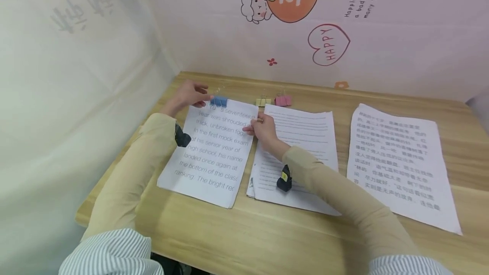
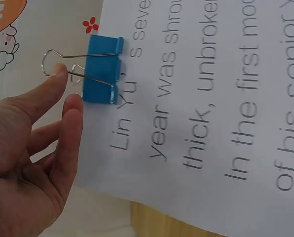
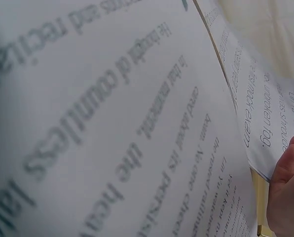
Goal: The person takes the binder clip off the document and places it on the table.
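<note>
A blue binder clip (image 2: 101, 71) sits on the top edge of the left stack of printed paper (image 1: 206, 156), its wire handles sticking out past the edge. My left hand (image 1: 191, 94) is beside the clip. In the left wrist view its thumb touches a wire handle, and the other fingers lie loosely next to the clip and paper edge. My right hand (image 1: 264, 131) holds the same stack by its right edge near the top. In the right wrist view the thumb lies on the top sheet; the fingers beneath are hidden.
Right of that stack lies a second paper stack (image 1: 305, 139), under my right forearm. A yellow binder clip (image 1: 263, 102) and a pink binder clip (image 1: 283, 100) are behind it. Sheets with Chinese text (image 1: 401, 164) lie at the right of the wooden table (image 1: 237, 237).
</note>
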A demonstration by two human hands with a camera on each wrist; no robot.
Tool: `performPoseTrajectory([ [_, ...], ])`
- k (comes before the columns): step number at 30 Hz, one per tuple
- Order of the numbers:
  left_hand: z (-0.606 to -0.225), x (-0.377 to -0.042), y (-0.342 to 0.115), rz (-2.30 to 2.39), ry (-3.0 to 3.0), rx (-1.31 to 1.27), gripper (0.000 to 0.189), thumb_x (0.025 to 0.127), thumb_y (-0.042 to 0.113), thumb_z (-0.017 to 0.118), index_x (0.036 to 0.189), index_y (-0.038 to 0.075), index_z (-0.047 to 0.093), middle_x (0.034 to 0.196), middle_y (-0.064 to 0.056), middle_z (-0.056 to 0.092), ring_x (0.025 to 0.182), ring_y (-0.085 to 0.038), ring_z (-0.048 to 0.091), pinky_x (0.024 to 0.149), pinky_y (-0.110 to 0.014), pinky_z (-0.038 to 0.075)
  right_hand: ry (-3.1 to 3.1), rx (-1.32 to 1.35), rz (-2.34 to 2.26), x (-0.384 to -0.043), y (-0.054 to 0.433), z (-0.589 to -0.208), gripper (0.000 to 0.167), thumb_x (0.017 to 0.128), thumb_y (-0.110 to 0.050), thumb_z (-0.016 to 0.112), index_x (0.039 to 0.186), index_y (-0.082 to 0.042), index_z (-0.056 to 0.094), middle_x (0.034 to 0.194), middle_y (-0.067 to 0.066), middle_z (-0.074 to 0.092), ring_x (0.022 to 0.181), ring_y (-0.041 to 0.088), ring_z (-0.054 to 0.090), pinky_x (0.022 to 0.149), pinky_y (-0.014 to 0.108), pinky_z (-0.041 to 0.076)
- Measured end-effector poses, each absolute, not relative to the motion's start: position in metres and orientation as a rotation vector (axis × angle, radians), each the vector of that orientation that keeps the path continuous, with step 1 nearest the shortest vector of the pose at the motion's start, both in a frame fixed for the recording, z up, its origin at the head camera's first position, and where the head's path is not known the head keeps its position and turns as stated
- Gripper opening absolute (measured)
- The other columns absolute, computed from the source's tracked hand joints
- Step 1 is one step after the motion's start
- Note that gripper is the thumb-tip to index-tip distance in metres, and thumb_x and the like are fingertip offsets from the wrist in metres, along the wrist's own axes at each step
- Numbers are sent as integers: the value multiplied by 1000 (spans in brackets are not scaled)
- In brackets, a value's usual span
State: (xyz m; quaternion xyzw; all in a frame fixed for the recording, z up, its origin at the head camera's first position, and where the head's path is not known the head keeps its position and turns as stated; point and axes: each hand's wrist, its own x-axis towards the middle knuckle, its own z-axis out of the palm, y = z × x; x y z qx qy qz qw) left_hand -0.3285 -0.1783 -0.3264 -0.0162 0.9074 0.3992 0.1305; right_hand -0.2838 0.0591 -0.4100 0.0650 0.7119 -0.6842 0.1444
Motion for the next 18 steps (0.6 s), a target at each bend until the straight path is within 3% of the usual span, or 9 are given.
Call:
performPoseTrajectory([
  [6, -323, -338, -163, 1262, 2488, -18, 61, 89, 24, 66, 141, 3, 42, 115, -15, 63, 71, -11, 64, 69, -21, 56, 2056, 172, -1968, -282, 58, -411, 44, 97, -5, 44, 141, -4, 39, 111, 20, 63, 67, 6, 65, 68, 19, 57],
  [13, -326, -345, -154, 1397, 2345, -60, 58, 92, 20, 61, 143, 4, 38, 110, -13, 62, 73, -10, 64, 73, -21, 56, 2069, 140, -1954, -278, 59, -411, 45, 98, -5, 43, 142, -5, 38, 107, 22, 64, 67, 5, 65, 71, 20, 57],
  [18, -328, -346, -150, 1413, 2362, -64, 53, 92, 20, 62, 139, 5, 44, 108, -12, 63, 73, -11, 64, 76, -23, 56, 2105, 164, -1915, -278, 62, -409, 49, 98, -7, 43, 146, -7, 33, 104, 19, 66, 68, 6, 65, 72, 21, 57],
])
